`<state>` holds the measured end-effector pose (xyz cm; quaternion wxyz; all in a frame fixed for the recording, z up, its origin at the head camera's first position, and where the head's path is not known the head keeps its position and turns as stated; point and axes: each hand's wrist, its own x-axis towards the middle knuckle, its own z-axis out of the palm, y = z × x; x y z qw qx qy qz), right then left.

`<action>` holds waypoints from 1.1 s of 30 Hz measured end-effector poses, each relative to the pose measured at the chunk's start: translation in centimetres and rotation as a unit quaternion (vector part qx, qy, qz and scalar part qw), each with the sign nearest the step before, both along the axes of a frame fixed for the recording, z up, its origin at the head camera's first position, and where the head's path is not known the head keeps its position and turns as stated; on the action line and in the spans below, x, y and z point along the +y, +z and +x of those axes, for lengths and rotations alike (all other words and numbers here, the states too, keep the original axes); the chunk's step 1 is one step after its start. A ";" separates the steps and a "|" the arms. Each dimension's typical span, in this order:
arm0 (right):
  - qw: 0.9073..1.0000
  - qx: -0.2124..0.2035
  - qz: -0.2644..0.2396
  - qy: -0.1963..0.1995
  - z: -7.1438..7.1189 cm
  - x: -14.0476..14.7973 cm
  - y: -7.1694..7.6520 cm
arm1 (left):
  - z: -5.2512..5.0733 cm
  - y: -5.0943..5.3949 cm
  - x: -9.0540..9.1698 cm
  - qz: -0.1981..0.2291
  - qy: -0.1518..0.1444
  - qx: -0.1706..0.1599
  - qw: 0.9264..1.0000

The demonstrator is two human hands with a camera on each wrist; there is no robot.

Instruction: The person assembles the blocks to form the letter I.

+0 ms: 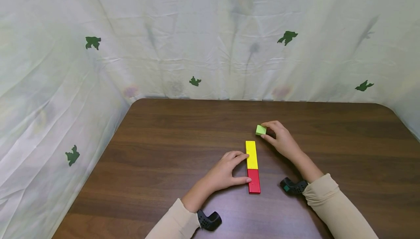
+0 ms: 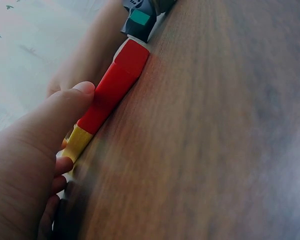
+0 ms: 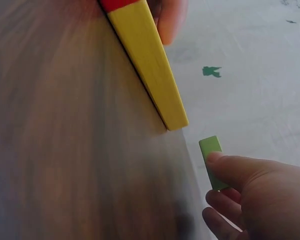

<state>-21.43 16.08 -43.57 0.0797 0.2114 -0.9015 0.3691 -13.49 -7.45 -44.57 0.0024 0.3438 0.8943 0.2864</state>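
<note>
A yellow block (image 1: 252, 155) and a red block (image 1: 254, 186) lie end to end on the table, forming one straight bar. My left hand (image 1: 226, 171) is at the bar's left side, index fingertip touching the yellow block and thumb (image 2: 77, 97) against the red one. Beyond the yellow end, my right hand (image 1: 283, 141) pinches a small light green block (image 1: 260, 130) between thumb and fingers. In the right wrist view the green block (image 3: 209, 145) is apart from the yellow block (image 3: 150, 65).
The brown wooden table (image 1: 157, 137) has rounded far corners. A pale curtain (image 1: 203, 42) with dark green leaf shapes hangs behind it and along its left. Black wrist devices (image 1: 210, 220) sit near both beige sleeves (image 1: 341, 209).
</note>
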 end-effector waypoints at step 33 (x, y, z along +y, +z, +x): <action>0.999 -0.010 -0.021 0.034 -1.2 -2.2 -0.8 | -0.1 -0.1 0.0 0.001 0.000 0.009 1.000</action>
